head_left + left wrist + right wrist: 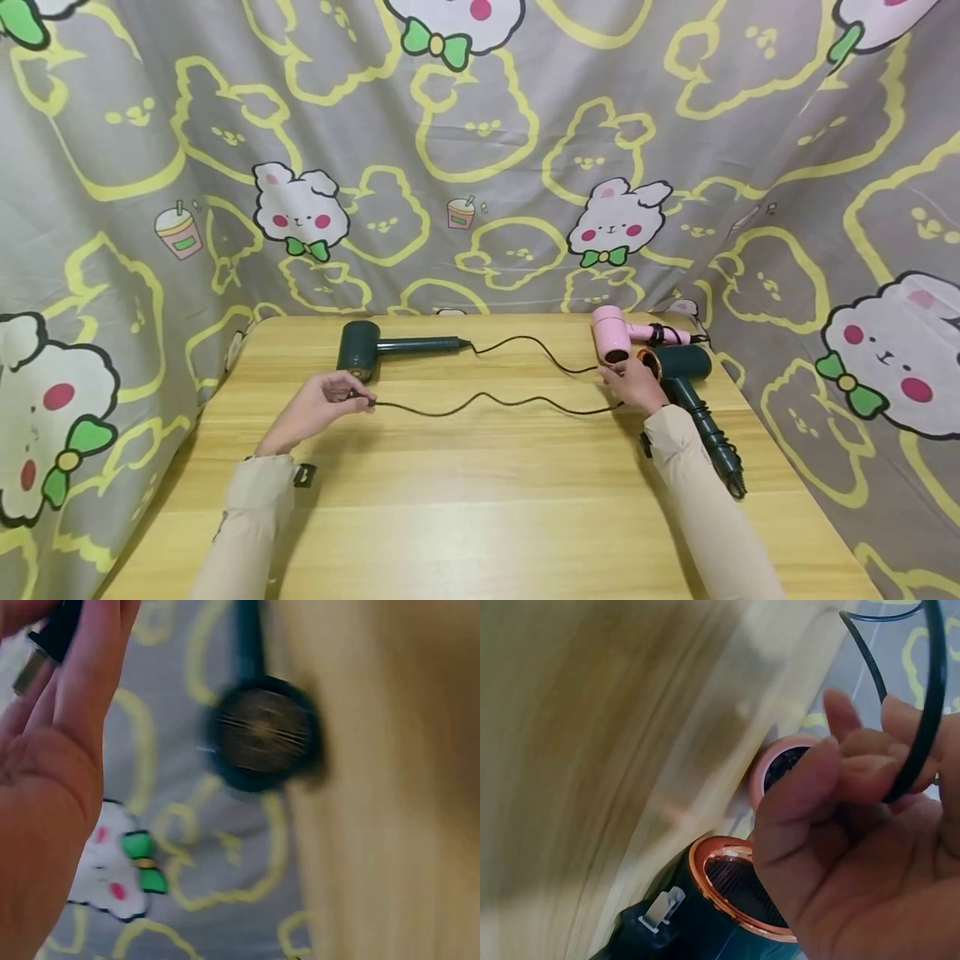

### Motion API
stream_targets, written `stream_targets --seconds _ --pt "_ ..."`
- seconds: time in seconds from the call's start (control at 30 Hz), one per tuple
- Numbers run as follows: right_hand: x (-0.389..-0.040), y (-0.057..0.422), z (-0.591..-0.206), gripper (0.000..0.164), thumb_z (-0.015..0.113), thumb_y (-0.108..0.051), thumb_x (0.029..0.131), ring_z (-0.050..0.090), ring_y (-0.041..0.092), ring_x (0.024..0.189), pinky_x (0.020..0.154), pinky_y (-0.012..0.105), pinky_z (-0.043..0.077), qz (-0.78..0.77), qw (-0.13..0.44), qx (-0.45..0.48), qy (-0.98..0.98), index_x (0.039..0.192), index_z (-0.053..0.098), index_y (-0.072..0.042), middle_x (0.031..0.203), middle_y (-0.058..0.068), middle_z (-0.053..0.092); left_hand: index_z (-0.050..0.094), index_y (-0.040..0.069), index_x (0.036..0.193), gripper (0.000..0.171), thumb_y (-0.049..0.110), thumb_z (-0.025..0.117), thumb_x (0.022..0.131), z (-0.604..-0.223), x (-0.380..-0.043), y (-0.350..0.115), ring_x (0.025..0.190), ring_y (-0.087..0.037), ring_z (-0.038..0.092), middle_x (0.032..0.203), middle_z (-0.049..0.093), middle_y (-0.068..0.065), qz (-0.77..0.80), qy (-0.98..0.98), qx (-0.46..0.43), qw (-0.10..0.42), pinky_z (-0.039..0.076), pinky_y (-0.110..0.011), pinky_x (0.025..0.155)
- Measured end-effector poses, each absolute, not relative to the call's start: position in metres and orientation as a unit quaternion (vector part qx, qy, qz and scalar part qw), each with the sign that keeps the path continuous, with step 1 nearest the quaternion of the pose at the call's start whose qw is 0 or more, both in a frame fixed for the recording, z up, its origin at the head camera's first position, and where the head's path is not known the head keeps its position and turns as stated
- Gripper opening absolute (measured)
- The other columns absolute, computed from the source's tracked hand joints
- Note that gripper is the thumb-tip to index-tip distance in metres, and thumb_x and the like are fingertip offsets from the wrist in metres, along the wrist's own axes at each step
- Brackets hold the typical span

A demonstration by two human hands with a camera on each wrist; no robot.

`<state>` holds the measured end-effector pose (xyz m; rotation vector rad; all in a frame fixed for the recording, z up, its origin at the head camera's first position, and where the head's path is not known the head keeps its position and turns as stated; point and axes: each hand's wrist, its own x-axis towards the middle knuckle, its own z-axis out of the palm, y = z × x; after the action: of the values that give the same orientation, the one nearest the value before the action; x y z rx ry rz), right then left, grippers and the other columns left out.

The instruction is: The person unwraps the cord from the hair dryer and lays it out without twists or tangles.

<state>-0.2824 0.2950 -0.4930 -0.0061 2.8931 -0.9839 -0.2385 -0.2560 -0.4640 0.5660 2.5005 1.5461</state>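
A dark green hair dryer (359, 343) lies at the back left, its handle pointing right. From the handle's end a black cord (437, 414) runs right to my right hand and back to my left. My left hand (317, 407), just in front of the dryer head, pinches the plug (58, 634) at the cord's end; metal prongs stick out of it in the left wrist view. My right hand (636, 385) grips the cord at its far bend, fingers curled round it, with the pink hair dryer (611, 333) close behind.
Beside my right hand lies another dark green hair dryer (688, 363) with a copper-coloured rim, its cord wound round the handle. The pink dryer's cord is wrapped too. Patterned curtains (487, 200) enclose the wooden table (465, 517) at the back and sides.
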Motion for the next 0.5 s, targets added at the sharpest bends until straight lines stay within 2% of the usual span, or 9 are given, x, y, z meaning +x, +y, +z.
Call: stream_targets --seconds 0.07,0.13,0.27,0.33,0.5 --pt "-0.281 0.296 -0.496 0.042 0.052 -0.034 0.108 0.057 0.020 0.069 0.060 0.031 0.041 -0.318 0.048 0.010 0.947 0.097 0.073 0.000 0.081 0.011 0.065 0.076 0.008 0.106 0.012 0.014 0.075 0.095 -0.478 -0.249 -0.256 0.097 -0.019 0.076 0.109 0.078 -0.012 0.465 0.864 0.187 0.046 0.058 -0.028 0.088" --pt "-0.279 0.296 -0.499 0.041 0.052 -0.034 0.107 0.050 0.019 0.064 0.058 0.032 0.038 -0.309 0.055 0.017 0.949 0.084 0.068 -0.005 0.071 0.004 0.054 0.078 0.009 0.106 0.012 0.011 0.075 0.095 -0.491 -0.259 -0.252 0.099 -0.019 0.074 0.108 0.078 -0.009 0.406 0.890 0.206 0.016 0.059 -0.033 0.089" --pt "-0.277 0.298 -0.502 0.043 0.053 -0.034 0.107 0.045 0.016 0.060 0.057 0.031 0.035 -0.290 0.063 0.005 0.955 0.071 0.059 -0.012 0.064 -0.003 0.045 0.079 0.007 0.106 0.015 0.003 0.075 0.092 -0.508 -0.273 -0.237 0.098 -0.024 0.074 0.105 0.078 -0.007 0.292 0.920 0.259 -0.039 0.060 -0.042 0.088" --pt "-0.276 0.300 -0.503 0.043 0.053 -0.033 0.108 0.043 0.016 0.058 0.056 0.031 0.035 -0.288 0.067 -0.004 0.955 0.073 0.060 -0.010 0.063 -0.002 0.046 0.079 0.008 0.105 0.016 0.002 0.076 0.090 -0.513 -0.278 -0.228 0.098 -0.025 0.075 0.105 0.078 -0.006 0.227 0.929 0.284 -0.073 0.060 -0.043 0.087" --pt "-0.271 0.301 -0.499 0.041 0.053 -0.035 0.108 0.051 0.017 0.063 0.059 0.032 0.039 -0.288 0.087 -0.009 0.954 0.102 0.073 0.001 0.071 0.003 0.061 0.077 0.010 0.105 0.015 0.003 0.075 0.091 -0.519 -0.289 -0.210 0.094 -0.025 0.074 0.107 0.075 -0.007 0.103 0.934 0.316 -0.132 0.060 -0.041 0.078"
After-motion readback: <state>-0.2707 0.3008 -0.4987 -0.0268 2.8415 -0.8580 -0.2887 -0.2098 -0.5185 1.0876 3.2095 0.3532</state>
